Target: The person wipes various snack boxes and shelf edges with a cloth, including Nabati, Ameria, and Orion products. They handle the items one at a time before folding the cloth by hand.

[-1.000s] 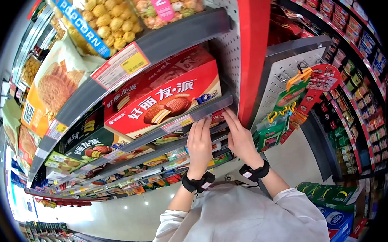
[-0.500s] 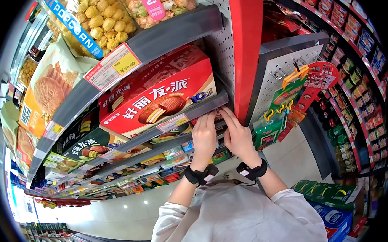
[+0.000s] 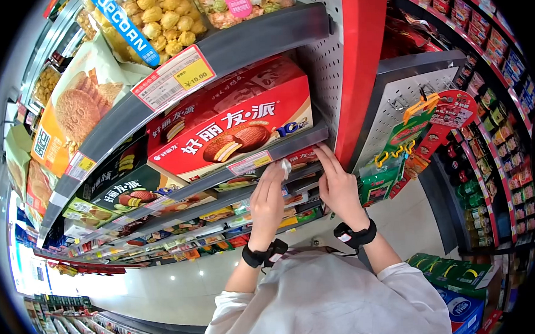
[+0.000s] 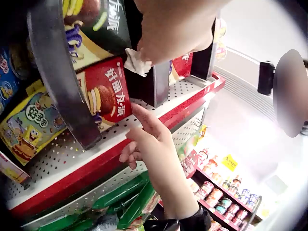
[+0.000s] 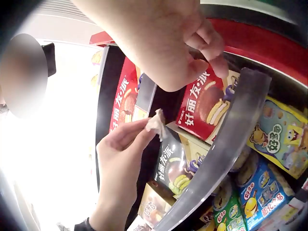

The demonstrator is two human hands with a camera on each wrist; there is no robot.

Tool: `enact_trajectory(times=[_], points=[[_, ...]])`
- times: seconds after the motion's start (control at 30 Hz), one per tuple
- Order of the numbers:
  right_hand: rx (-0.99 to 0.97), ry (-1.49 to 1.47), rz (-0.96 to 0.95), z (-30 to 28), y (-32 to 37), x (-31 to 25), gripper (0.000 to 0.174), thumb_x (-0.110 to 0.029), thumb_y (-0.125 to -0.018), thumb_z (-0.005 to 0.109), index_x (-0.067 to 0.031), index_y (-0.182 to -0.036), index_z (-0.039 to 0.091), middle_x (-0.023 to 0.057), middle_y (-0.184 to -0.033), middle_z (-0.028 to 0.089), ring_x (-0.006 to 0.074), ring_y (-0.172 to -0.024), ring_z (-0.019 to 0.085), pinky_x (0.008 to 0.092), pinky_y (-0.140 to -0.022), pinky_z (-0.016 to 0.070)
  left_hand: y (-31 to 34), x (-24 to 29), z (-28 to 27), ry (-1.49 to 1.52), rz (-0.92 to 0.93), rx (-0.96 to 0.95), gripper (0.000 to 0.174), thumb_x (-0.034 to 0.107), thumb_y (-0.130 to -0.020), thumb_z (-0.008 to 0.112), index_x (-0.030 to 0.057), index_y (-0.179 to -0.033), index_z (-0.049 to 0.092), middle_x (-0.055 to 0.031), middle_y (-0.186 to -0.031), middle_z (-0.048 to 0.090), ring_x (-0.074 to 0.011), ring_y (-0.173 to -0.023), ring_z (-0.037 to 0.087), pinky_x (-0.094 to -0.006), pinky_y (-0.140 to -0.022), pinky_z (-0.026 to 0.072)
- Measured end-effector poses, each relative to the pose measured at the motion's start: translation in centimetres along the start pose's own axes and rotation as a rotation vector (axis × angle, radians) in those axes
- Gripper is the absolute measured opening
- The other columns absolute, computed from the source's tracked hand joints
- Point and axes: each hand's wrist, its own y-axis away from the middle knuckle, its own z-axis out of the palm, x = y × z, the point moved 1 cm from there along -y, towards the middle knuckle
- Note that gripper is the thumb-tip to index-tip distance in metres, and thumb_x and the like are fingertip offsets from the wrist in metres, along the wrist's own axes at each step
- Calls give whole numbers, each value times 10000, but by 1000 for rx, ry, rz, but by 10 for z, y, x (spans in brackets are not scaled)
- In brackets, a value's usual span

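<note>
In the head view, my left hand (image 3: 268, 203) is just below the front edge of a shelf. It pinches a crumpled white tissue (image 5: 157, 124) between thumb and fingers, plainest in the right wrist view. A red box of chocolate pies (image 4: 106, 94) stands on the lower shelf, with a dark green box (image 5: 171, 166) beside it. My right hand (image 3: 340, 190) reaches to the red box's end by the red upright, index finger extended to its corner and the other fingers loosely bent. Above both hands, a larger red pie box (image 3: 230, 139) sits on the shelf.
A grey shelf lip (image 3: 278, 147) with price tags runs over the hands. To the right are a red upright (image 3: 358, 61) and a pegboard with hanging green packets (image 3: 375, 183). Popcorn tubs (image 3: 165, 22) stand higher up. Stacked cartons (image 3: 457, 272) are at lower right.
My left hand has moved leftward, away from the right hand, and the tissue shows clearly at its fingertips. The right hand stays by the red upright. The head view has shifted slightly.
</note>
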Motion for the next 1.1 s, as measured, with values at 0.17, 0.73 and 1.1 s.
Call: enact_trajectory(times=[0.17, 0.73, 1.1], points=[[51, -98, -42, 7, 1, 2, 586, 30, -757, 572, -48, -1329, 474, 105, -1377, 489, 327, -818, 659, 392, -661, 559, 34, -5, -34, -65, -7, 208, 239, -164, -760, 593, -50, -953, 675, -168, -1046, 691, -321, -1040, 667, -380, -856, 561], [-105, -153, -297, 78, -51, -30, 426, -364, -768, 779, -22, -995, 668, 125, -829, 684, 325, -773, 639, 455, -828, 451, 75, -30, -95, -424, -235, 409, 256, -172, -769, 598, -43, -978, 672, -156, -1031, 693, -331, -1002, 677, -385, -842, 566], [-314, -341, -201, 67, -47, -26, 372, -224, -744, 793, -32, -1034, 660, 174, -936, 692, 357, -926, 629, 428, -892, 426, 29, -13, -57, -210, 13, 280, 281, -137, -743, 614, -60, -1006, 675, -164, -1033, 687, -347, -1023, 666, -376, -842, 572]])
